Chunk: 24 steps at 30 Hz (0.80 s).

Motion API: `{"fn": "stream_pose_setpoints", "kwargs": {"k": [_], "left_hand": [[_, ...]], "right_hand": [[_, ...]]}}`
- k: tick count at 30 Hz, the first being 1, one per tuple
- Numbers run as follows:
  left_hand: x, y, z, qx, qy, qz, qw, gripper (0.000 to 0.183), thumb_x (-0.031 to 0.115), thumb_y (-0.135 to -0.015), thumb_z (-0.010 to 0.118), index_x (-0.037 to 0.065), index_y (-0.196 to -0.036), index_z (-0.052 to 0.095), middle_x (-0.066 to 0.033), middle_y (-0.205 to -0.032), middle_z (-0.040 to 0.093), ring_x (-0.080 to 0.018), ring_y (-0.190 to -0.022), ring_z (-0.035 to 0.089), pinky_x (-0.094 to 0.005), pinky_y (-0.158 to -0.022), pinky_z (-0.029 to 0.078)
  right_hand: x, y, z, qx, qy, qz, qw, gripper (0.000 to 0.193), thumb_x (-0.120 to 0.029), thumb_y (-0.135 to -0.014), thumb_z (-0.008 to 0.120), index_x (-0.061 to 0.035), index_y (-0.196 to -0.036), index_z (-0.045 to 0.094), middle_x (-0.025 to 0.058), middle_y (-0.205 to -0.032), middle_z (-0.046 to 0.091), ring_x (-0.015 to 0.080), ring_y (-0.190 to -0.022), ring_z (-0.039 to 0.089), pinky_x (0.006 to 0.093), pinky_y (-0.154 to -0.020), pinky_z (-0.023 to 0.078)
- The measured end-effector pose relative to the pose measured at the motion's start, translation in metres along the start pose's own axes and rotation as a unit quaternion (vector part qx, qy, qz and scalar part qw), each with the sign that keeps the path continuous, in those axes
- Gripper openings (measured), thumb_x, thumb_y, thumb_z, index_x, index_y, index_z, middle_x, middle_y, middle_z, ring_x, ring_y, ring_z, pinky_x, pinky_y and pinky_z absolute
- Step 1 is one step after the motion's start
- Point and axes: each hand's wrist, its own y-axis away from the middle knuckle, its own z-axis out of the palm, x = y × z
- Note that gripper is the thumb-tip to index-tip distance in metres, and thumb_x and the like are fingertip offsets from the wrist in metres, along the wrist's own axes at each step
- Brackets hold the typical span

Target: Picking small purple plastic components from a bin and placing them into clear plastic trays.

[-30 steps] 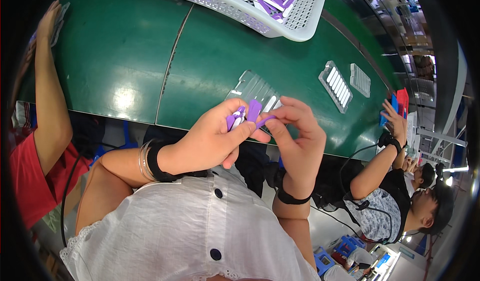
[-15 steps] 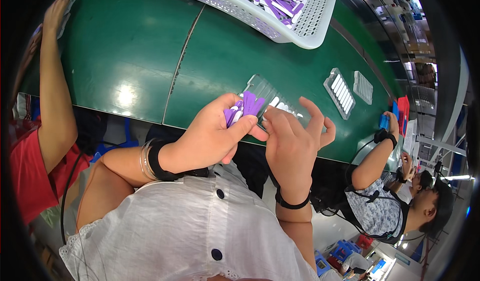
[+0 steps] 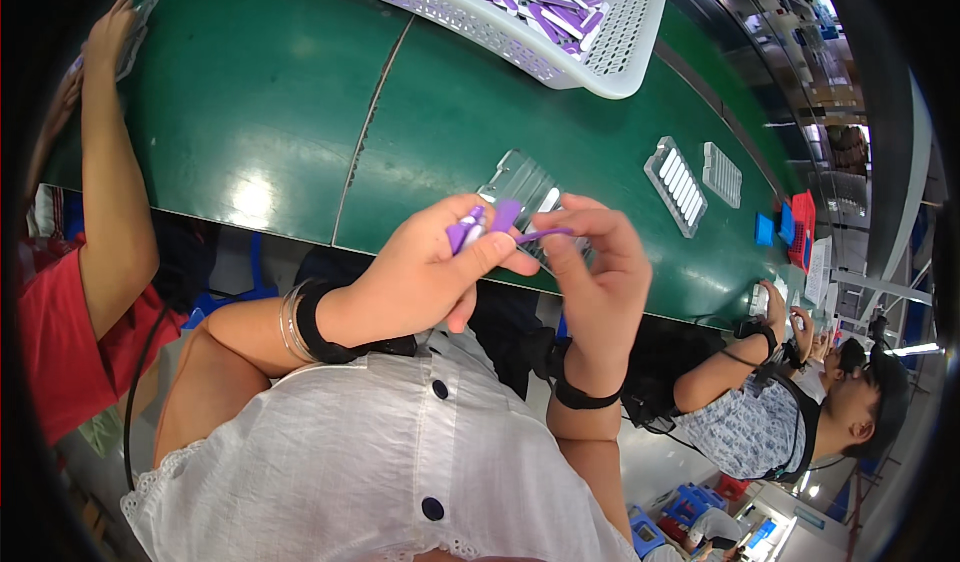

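Observation:
My left hand [image 3: 415, 267] is closed around a bunch of small purple-and-white strips [image 3: 464, 232], their ends sticking out past the thumb. Just to its right, my right hand [image 3: 605, 292] pinches one thin purple strip [image 3: 548, 233] between thumb and fingers, close to the bunch. Beneath both hands a clear plastic tray [image 3: 512, 170] with long grooves lies at the near edge of the green table. White pieces sit in some grooves on its right side; my hands hide much of it.
A white perforated basket [image 3: 632, 57] full of purple and white strips stands at the far side. To the right lie a tray with white pieces [image 3: 680, 188] and another clear tray [image 3: 722, 175]. Co-workers' arms [image 3: 112, 152] reach in at left and right [image 3: 735, 357].
My right hand has drawn back slightly from the tray and now pinches a purple strip beside the bunch. My left hand stays in place. The right co-worker's arm has shifted nearer the table edge.

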Motion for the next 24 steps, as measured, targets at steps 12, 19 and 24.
{"fn": "stream_pose_setpoints", "kwargs": {"k": [12,19,24], "left_hand": [[0.0,0.0,-0.01,-0.036,-0.042,0.018,0.998,0.01,0.011,-0.095,0.054,0.003,-0.092,0.048,-0.0128,-0.084,0.069,-0.0052,-0.038,0.046,-0.0188,-0.035,0.035],[0.002,-0.004,-0.012,-0.001,-0.061,0.027,0.998,0.013,0.011,-0.094,0.055,0.001,-0.093,0.048,-0.0135,-0.084,0.069,-0.0047,-0.039,0.045,-0.0191,-0.035,0.035],[-0.002,-0.003,-0.011,0.016,-0.038,0.032,0.999,0.012,0.012,-0.094,0.055,0.001,-0.094,0.049,-0.0145,-0.084,0.069,-0.0048,-0.039,0.046,-0.0185,-0.034,0.035]], "right_hand": [[-0.002,0.01,0.008,0.013,-0.028,-0.029,0.999,0.013,0.002,-0.078,0.064,-0.005,-0.088,0.06,0.0036,-0.082,0.069,0.0201,-0.101,0.053,0.0395,-0.099,0.036],[0.005,0.015,-0.013,0.012,0.493,-0.155,0.856,0.03,-0.035,-0.078,0.07,-0.0171,-0.103,0.069,-0.0044,-0.11,0.065,0.0284,-0.112,0.046,0.0428,-0.094,0.027],[0.021,0.016,-0.025,-0.042,0.485,-0.186,0.853,0.035,-0.046,-0.079,0.065,-0.0209,-0.104,0.069,-0.0088,-0.117,0.063,0.0272,-0.115,0.044,0.0433,-0.094,0.023]]}}
